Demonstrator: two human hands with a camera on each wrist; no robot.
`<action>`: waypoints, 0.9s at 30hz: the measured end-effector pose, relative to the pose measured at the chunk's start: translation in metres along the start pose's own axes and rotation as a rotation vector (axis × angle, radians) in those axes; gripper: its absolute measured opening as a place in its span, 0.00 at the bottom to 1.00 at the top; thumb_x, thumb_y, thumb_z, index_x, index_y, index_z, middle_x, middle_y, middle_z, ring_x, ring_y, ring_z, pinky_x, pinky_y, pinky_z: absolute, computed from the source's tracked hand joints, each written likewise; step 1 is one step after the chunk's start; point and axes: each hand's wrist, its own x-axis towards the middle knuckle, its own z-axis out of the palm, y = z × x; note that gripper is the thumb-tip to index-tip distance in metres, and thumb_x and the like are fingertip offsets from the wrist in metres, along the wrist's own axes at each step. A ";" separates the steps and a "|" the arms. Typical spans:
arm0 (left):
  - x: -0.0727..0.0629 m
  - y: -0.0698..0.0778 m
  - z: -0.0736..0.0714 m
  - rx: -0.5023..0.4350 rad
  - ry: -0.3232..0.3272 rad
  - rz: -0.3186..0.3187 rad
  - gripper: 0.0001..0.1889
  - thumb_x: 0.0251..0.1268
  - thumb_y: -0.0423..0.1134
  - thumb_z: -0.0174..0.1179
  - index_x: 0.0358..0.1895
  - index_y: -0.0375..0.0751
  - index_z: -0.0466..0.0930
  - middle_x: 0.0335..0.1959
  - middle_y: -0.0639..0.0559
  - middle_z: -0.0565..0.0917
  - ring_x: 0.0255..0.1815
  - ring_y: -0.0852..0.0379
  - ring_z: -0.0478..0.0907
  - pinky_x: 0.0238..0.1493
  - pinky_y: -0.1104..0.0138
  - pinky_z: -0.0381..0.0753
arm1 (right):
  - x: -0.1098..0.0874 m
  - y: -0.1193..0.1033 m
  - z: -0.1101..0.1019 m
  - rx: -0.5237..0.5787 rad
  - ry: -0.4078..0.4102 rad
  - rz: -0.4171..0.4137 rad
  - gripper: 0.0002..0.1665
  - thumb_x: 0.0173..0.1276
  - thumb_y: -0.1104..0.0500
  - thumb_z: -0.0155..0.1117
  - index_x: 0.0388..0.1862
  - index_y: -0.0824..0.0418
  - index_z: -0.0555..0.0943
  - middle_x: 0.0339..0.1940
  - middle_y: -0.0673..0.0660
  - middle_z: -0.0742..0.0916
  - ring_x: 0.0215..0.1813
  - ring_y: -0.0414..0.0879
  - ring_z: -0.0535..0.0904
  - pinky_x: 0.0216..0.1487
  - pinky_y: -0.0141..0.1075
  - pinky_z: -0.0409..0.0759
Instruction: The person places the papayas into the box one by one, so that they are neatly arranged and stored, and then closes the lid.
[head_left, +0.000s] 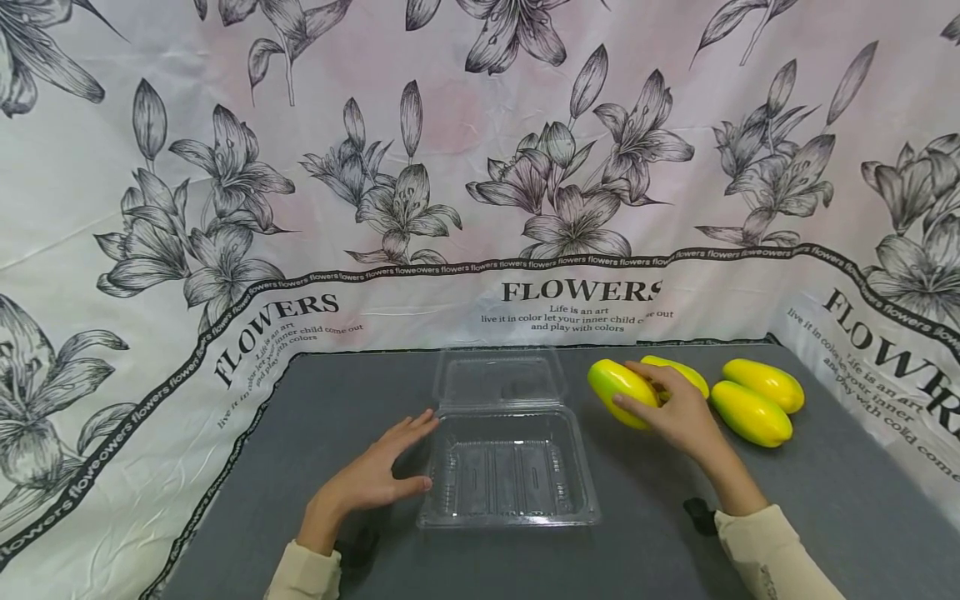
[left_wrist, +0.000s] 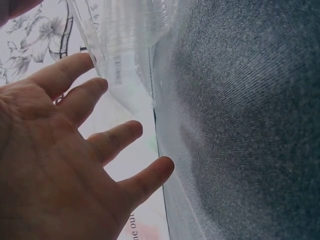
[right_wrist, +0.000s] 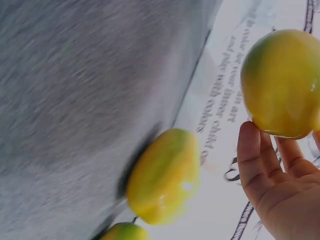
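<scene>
My right hand [head_left: 681,408] grips a yellow-green mango [head_left: 621,392] between thumb and fingers, to the right of the clear plastic box. In the right wrist view this mango [right_wrist: 281,82] is held above the cloth, fingertips against its underside. My left hand [head_left: 378,467] is beside the left wall of the clear plastic box [head_left: 510,515], fingers spread and fairly straight. The left wrist view shows its fingertips close to the box's clear edge [left_wrist: 92,55]; whether they all touch it cannot be told. The hinged lid [head_left: 497,379] lies folded back behind the box, which holds nothing.
Another mango [head_left: 686,377] lies partly hidden behind my right hand. Farther right, two more mangoes [head_left: 750,414] lie side by side on the grey tabletop [head_left: 360,375]. A flower-printed cloth [head_left: 420,308] hangs behind and at both sides.
</scene>
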 end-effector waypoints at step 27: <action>-0.001 -0.001 0.002 0.036 0.028 0.038 0.42 0.68 0.48 0.63 0.82 0.50 0.55 0.85 0.51 0.52 0.84 0.30 0.43 0.70 0.22 0.47 | 0.013 -0.073 0.026 0.296 -0.062 -0.142 0.32 0.66 0.53 0.75 0.69 0.51 0.78 0.58 0.55 0.82 0.52 0.46 0.77 0.48 0.35 0.82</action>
